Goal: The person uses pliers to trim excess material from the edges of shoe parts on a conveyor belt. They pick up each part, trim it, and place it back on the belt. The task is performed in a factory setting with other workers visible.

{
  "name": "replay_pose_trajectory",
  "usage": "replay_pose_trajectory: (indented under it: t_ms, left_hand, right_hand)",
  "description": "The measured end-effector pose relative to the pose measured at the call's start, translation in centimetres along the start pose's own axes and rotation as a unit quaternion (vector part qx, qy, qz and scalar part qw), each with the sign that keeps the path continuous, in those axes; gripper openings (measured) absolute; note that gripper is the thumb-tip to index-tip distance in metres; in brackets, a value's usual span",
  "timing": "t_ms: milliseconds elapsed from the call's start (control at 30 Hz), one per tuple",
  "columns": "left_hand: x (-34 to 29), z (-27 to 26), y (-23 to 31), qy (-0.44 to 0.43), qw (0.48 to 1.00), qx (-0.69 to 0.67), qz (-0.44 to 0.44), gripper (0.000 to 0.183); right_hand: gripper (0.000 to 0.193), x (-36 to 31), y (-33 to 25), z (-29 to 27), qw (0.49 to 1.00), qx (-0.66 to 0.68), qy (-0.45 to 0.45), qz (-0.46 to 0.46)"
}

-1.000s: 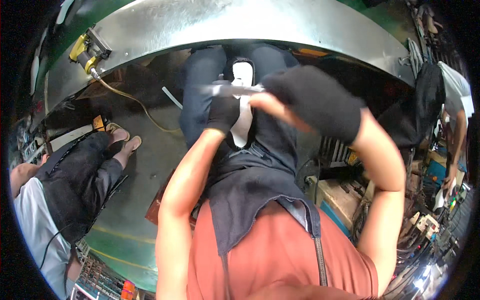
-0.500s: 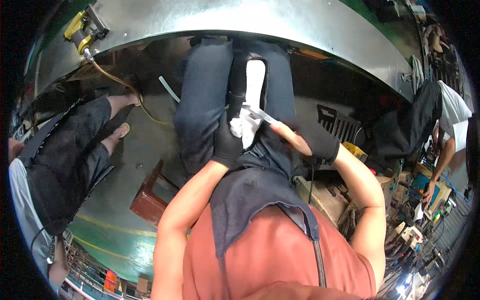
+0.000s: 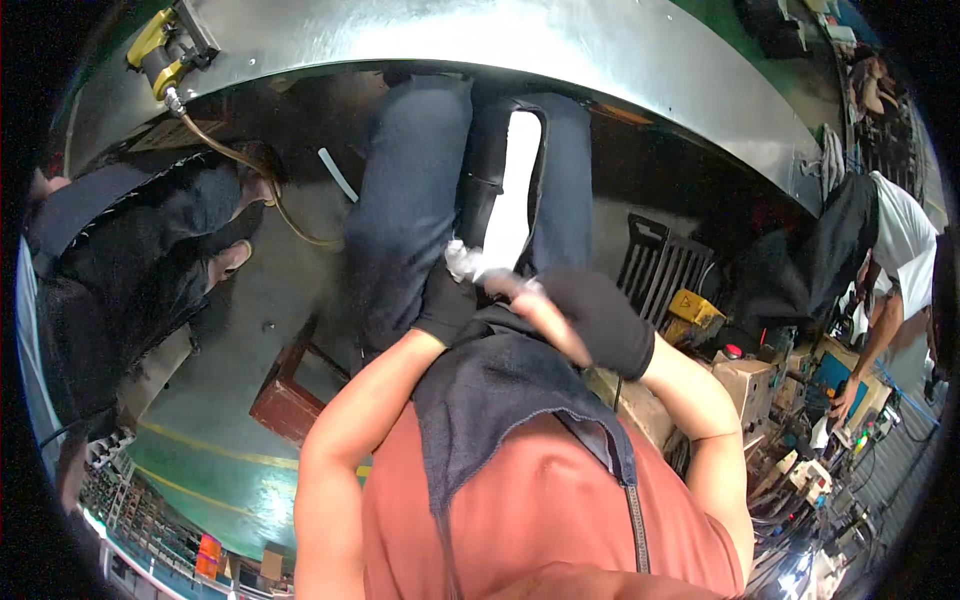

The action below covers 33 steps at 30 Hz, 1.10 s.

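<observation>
Head view: white sole-shaped piece (image 3: 515,185) lies exposed, near end obscured; left hand (image 3: 447,306) grips crumpled white material (image 3: 460,261); blurred right hand's (image 3: 592,318) grip can't be told.

A white strip (image 3: 515,185) (sole-like) lies near a crumpled wad (image 3: 463,260).

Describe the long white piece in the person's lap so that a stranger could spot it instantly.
Start at the metal bench curving across the top and drop to the dark trouser legs below it. Between them lies the long white piece, with black material along both sides. Its smooth, narrow shape sets it apart from the crumpled white material by the left hand.
</observation>
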<state>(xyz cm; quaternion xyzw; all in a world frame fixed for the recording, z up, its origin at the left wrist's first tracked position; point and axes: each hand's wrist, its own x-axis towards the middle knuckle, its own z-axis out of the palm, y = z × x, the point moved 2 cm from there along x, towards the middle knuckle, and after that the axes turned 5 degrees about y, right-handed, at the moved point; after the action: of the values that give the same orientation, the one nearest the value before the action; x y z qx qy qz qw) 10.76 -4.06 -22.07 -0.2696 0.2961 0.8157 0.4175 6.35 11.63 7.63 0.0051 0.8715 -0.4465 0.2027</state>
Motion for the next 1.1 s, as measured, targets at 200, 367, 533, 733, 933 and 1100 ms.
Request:
replay_pose_trajectory:
  t_ms: [200,367,533,733,933,1100]
  left_hand:
    - [-3.4,9.6,6.2,0.014,0.715,0.681,0.156,0.09]
    - [-5.4,9.3,8.0,-0.061,0.811,0.54,0.216,0.1]
    - [-7.4,10.7,10.9,-0.067,0.739,0.617,0.262,0.083]
    - [-11.8,14.4,26.2,-0.027,0.691,0.629,0.354,0.055]
    - [-3.4,18.2,11.5,0.039,0.621,0.679,0.39,0.065]
    - [-2.8,10.5,12.0,-0.045,0.868,0.475,0.136,0.047]
  right_hand:
    - [0.034,0.6,4.2,1.3,0.993,-0.078,0.008,-0.087]
    - [0.035,-0.9,3.3,2.2,0.944,-0.127,0.046,-0.303]
    - [0.028,-3.1,9.7,1.0,0.997,0.012,0.066,0.025]
    - [0.033,-11.4,9.9,-2.6,0.951,0.072,0.201,0.222]
    - [0.038,-10.9,9.3,0.7,0.911,0.249,0.197,0.261]
    - [0.042,-8.2,8.2,-0.2,0.959,0.202,0.108,0.166]
